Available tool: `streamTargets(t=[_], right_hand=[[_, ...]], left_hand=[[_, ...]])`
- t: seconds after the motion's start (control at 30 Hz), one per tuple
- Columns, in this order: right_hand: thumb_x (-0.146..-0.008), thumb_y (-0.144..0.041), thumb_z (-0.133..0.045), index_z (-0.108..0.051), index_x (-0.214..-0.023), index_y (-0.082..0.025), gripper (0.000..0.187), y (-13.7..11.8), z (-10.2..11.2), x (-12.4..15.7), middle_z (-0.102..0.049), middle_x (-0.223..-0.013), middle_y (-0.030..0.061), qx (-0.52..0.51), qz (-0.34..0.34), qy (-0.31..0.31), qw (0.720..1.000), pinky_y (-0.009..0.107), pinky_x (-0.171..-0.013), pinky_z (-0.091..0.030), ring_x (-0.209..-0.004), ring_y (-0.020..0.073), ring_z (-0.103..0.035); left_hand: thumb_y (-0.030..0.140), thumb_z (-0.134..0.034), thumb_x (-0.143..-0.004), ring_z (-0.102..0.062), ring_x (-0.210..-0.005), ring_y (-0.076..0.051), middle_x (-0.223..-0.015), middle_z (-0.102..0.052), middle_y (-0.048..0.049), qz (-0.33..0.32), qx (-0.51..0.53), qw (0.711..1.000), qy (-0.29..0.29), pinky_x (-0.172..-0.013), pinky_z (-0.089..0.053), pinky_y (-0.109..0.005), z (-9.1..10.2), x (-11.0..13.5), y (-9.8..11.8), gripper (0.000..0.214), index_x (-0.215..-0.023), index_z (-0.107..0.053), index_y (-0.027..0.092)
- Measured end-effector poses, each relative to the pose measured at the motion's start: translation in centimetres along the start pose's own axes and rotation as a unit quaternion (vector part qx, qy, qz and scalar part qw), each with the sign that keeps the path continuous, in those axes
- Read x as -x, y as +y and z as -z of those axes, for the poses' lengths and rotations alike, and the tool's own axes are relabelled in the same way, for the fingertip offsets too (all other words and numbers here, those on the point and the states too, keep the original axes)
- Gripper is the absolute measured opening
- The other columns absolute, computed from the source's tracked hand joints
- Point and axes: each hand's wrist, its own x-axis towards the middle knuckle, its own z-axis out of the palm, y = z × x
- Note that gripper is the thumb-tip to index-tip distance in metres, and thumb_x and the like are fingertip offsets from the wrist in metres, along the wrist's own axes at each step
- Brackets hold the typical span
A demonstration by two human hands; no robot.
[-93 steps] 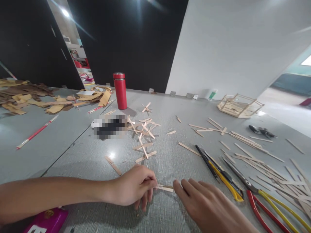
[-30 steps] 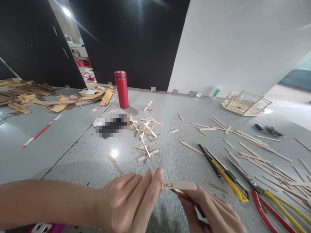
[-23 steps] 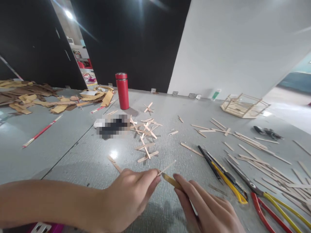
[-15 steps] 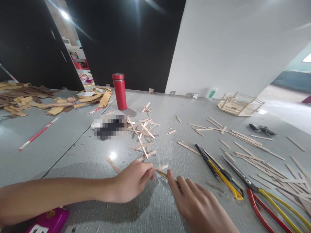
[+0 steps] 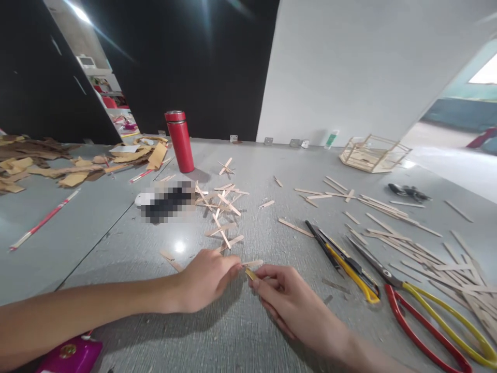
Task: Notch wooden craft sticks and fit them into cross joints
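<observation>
My left hand (image 5: 212,280) is closed in a pinch on a thin wooden craft stick (image 5: 253,263), pressed low near the table. One end of the stick sticks out to the right of the fingertips. Close beside it, my right hand (image 5: 289,295) is closed on a small yellowish folded strip (image 5: 250,273), whose tip touches or nearly touches the stick. The strip's material is hard to make out, and most of it is hidden by the fingers. Just beyond the hands lie several crossed craft sticks (image 5: 221,230).
Right of the hands lie a yellow utility knife (image 5: 349,269), red-and-yellow-handled shears (image 5: 394,280) and many loose sticks (image 5: 423,254). A red flask (image 5: 180,142) stands at the back. A wooden stick frame (image 5: 373,155) sits back right; torn tan sheets (image 5: 77,168) lie left.
My right hand has turned and drawn its fingers in around the yellowish strip, which lay under outstretched fingers before. My left hand keeps its pinch on the stick. The whole view has shifted slightly.
</observation>
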Motion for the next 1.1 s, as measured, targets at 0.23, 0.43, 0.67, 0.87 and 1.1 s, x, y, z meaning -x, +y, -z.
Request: streamTargets(t=[0.23, 0.43, 0.67, 0.87, 1.1], right_hand=[[-0.099, -0.046, -0.058, -0.067, -0.089, -0.015, 0.033, 0.3, -0.3, -0.1, -0.04, -0.051, -0.0102, -0.006, 0.045, 0.035, 0.998, 0.021, -0.039, -0.02, -0.043, 0.0078, -0.029], [-0.096, -0.048, -0.061, -0.068, -0.089, -0.014, 0.035, 0.8, -0.5, -0.3, -0.042, -0.055, -0.0081, -0.003, 0.056, 0.061, 0.997, 0.022, -0.043, -0.024, -0.049, 0.0094, -0.032], [-0.098, -0.043, -0.058, -0.071, -0.093, -0.014, 0.032, 0.5, -0.4, 0.0, -0.04, -0.057, -0.0081, 0.006, 0.04, 0.039, 0.998, 0.021, -0.044, -0.026, -0.049, 0.0091, -0.033], [-0.096, -0.045, -0.06, -0.074, -0.091, -0.014, 0.034, -1.1, 3.2, -0.4, -0.04, -0.053, -0.0095, 0.023, 0.001, -0.099, 0.995, 0.019, -0.036, -0.02, -0.04, 0.0063, -0.029], [-0.101, -0.041, -0.05, -0.061, -0.082, -0.018, 0.032, -0.2, 0.7, -0.7, -0.043, -0.06, -0.007, 0.083, 0.066, 0.017, 0.994, 0.024, -0.048, -0.027, -0.051, 0.0104, -0.036]], left_hand=[[0.029, -0.036, -0.109, -0.04, -0.049, -0.013, -0.057, -0.052, 0.0019, 0.02, 0.015, 1.0, 0.007, -0.053, -0.023, -0.028, -0.2, 0.0, -0.2, 0.04, -0.078, -0.06, 0.018], [0.03, -0.035, -0.11, -0.037, -0.049, -0.013, -0.056, -0.047, 0.0037, 0.017, 0.027, 0.999, 0.012, -0.053, -0.022, -0.028, -0.4, 0.1, -0.3, 0.041, -0.077, -0.057, 0.019], [0.028, -0.036, -0.109, -0.039, -0.049, -0.013, -0.057, -0.05, 0.0026, 0.007, 0.037, 0.999, 0.011, -0.053, -0.023, -0.028, -0.3, 0.1, -0.2, 0.039, -0.079, -0.059, 0.019], [0.026, -0.042, -0.107, -0.041, -0.048, -0.013, -0.056, -0.053, 0.0021, -0.007, 0.054, 0.999, 0.003, -0.054, -0.025, -0.028, -0.1, 0.1, -0.1, 0.037, -0.08, -0.064, 0.018], [0.031, -0.035, -0.111, -0.038, -0.049, -0.013, -0.057, -0.05, 0.0028, 0.017, 0.085, 0.996, 0.032, -0.055, -0.025, -0.028, -0.6, 0.0, -0.1, 0.043, -0.078, -0.059, 0.018]])
